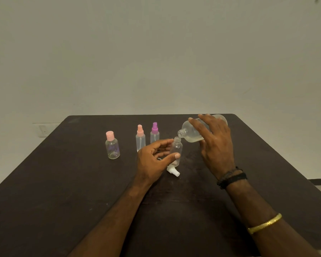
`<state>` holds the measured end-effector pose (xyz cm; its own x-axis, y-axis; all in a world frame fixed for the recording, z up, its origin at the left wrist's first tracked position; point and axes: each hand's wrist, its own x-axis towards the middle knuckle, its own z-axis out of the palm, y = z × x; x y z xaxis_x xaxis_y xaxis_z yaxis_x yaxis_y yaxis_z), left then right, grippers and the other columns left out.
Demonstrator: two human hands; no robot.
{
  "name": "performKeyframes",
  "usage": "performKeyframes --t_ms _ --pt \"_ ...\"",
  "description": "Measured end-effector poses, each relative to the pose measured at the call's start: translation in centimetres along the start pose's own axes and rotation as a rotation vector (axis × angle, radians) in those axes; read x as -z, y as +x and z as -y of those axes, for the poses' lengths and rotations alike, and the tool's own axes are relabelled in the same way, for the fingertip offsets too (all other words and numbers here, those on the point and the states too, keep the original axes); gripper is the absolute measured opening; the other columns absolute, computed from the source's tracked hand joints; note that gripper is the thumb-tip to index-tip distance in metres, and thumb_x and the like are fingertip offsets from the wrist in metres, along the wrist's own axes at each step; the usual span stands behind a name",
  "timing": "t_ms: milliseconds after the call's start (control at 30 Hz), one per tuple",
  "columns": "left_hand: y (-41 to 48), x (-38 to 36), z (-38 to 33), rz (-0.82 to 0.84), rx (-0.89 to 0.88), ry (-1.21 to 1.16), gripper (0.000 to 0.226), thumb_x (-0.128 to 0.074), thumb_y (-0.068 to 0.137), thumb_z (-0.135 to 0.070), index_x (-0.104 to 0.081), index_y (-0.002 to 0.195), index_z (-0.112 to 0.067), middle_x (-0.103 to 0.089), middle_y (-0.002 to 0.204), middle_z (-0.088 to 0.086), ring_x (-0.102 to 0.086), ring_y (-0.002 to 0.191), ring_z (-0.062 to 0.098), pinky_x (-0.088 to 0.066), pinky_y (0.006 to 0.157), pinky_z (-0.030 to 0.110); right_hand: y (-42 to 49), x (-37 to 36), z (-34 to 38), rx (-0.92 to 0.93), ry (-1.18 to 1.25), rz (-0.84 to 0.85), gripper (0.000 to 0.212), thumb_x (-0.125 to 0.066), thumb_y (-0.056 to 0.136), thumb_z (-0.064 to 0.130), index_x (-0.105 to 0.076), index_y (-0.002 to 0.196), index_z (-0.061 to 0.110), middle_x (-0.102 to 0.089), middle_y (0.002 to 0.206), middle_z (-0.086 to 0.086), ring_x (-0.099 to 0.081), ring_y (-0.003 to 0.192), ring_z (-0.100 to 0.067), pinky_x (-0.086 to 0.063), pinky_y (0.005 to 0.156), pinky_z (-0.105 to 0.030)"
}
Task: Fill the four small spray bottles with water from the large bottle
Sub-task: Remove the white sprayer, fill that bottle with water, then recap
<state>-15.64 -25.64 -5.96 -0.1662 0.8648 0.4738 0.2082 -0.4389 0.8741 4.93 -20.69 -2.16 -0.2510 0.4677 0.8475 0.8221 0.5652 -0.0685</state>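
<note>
In the middle of the dark table, the open small bottle stood straight up with no top on. The left hand curled round it, thumb in front and fingers behind. Just to the right and a little higher, the right hand gripped the large bottle from above. The large bottle lay tipped over, its long way running right to left. Its open mouth pointed down and left, just beside the small bottle's mouth. I could not tell if the two mouths touched, and no water showed crossing.

I think the next move needed a bit more tip with the mouths lined up, or water would spill.

A white spray top lay just in front of the small bottle. A pink spray bottle and a purple spray bottle stood behind the left hand. A pink-capped round bottle stood farther left. None of them was in the way.
</note>
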Motion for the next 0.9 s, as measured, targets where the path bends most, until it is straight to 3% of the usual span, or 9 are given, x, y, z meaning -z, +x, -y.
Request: performKeyframes --t_ms 367,900 --pt "0.01 0.00 0.15 -0.008 -0.012 0.006 0.052 -0.089 0.077 -0.016 -0.071 0.126 -0.011 -0.076 0.116 0.002 -0.075 0.103 0.012 -0.063 0.089 0.037 0.34 0.29 0.15 0.000 -0.002 0.018 0.074 -0.064 0.082 -0.014 -0.057 0.144 0.025 -0.053 0.148 -0.009 -0.043 0.143 -0.031 -0.021 0.124 -0.050" --pt "-0.01 -0.02 0.29 -0.005 -0.005 0.001 0.053 -0.090 0.077 -0.017 -0.071 0.125 -0.011 -0.076 0.117 0.003 -0.074 0.104 0.013 -0.063 0.089 0.040 0.65 0.85 0.15 0.002 -0.020 0.016 0.075 -0.060 0.081 -0.017 -0.058 0.144 0.025 -0.053 0.148 -0.008 -0.042 0.144 -0.031 -0.022 0.124 -0.053"
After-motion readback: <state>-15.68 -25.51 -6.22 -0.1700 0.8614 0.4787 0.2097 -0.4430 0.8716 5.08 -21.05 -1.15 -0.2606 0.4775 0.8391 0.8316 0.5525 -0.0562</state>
